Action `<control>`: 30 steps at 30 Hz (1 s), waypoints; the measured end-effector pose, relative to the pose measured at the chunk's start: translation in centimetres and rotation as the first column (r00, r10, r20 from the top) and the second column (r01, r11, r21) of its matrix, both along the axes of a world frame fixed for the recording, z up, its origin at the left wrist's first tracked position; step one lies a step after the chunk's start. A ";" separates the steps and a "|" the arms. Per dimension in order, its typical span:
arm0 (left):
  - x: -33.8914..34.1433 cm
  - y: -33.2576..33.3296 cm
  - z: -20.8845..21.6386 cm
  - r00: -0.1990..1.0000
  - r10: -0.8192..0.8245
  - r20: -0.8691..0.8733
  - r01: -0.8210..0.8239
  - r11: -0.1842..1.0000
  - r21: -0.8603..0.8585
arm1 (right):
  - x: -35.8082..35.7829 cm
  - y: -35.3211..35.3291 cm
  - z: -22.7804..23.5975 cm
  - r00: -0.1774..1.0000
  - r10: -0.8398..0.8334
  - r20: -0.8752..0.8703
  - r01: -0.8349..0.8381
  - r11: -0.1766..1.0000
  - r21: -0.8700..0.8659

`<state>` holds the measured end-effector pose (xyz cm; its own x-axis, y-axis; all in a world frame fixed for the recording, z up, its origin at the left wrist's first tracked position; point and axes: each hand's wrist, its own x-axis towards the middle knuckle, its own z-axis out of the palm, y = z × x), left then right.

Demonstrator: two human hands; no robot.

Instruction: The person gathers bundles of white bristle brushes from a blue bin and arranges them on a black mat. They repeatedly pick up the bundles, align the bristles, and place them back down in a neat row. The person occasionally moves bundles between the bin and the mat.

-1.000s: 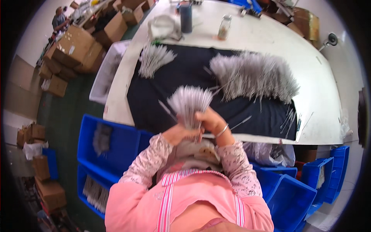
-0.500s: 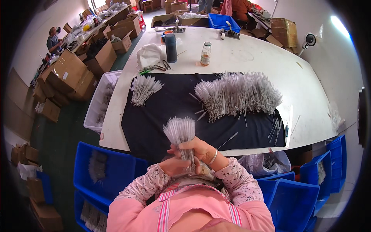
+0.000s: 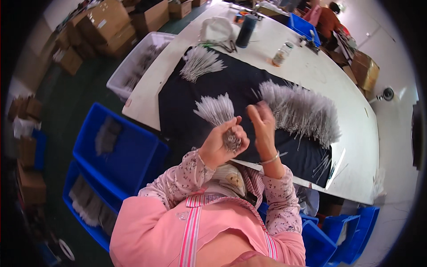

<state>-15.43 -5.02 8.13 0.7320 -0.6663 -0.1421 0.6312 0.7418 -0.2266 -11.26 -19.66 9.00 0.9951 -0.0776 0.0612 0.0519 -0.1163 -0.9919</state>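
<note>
Brush bunch [image 3: 215, 109]: in left hand [image 3: 219, 143], above near part of dark cloth [image 3: 175, 104], bristles fanned away from body, wire loops showing at fist. Likely light; stems springy, bristles soft, easily crushed; loose wires probably slide on each other. Best hold: around bare stems, below bristles. Left hand closed round stems, fingers wrapped. Right hand [image 3: 262, 124] raised just beside big pile [image 3: 304, 111], blurred; can't tell if fingertips pinch anything. Small pile [image 3: 200, 66] farther off, on cloth.

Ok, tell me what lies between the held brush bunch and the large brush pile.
In the head view, the right hand, blurred, shows between the held brush bunch and the large brush pile, with dark cloth behind.
</note>
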 end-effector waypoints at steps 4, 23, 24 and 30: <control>2.3 1.3 -1.3 0.989 -0.026 -0.142 0.004 0.989 -0.150 | -2.2 3.3 3.8 0.812 0.375 0.447 -0.136 0.867 -0.480; 6.4 3.6 -5.9 0.936 0.348 -0.053 -0.348 0.894 -0.281 | 7.3 12.5 0.2 0.714 0.692 0.101 -0.274 0.410 -0.870; 6.6 3.5 -5.7 0.945 0.314 -0.087 -0.326 0.905 -0.274 | 6.8 12.5 0.6 0.727 0.682 0.084 -0.250 0.376 -0.892; 3.2 3.0 -5.6 0.973 0.222 0.064 -0.211 0.966 -0.147 | 1.5 10.5 1.5 0.784 0.610 0.115 -0.267 0.498 -0.825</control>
